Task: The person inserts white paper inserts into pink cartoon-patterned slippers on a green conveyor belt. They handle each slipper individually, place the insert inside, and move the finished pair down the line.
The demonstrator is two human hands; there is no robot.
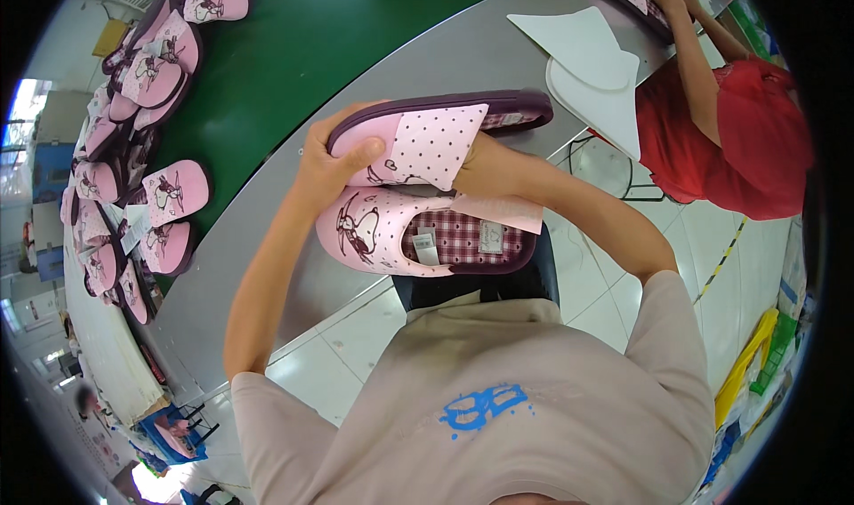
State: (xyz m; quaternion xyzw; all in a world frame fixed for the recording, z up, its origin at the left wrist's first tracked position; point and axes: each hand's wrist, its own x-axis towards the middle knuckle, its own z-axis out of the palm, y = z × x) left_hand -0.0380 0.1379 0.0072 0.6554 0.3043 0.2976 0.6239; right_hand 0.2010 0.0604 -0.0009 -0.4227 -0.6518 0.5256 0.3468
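A pink slipper (436, 140) with black dots and a dark purple sole is tipped on its side above the grey table. My left hand (342, 154) grips it at the toe, thumb over the pink upper. My right hand (471, 162) reaches into its opening, so its fingers are hidden. Just below, nearer my body, is a second pink slipper (360, 234) with a printed cartoon figure. Its plaid insole (458, 245) faces up, and a small white tag (425, 246) lies inside. A pale pink strip (503, 210) crosses its opening.
A green conveyor belt (267, 69) runs beyond the grey table (231, 278). Piles of pink slippers (165, 78) line its left side. White foot-shaped sheets (587, 69) lie at the table's far right, near a person in red (729, 140) handling another slipper. A dark stool (480, 287) stands below the slippers.
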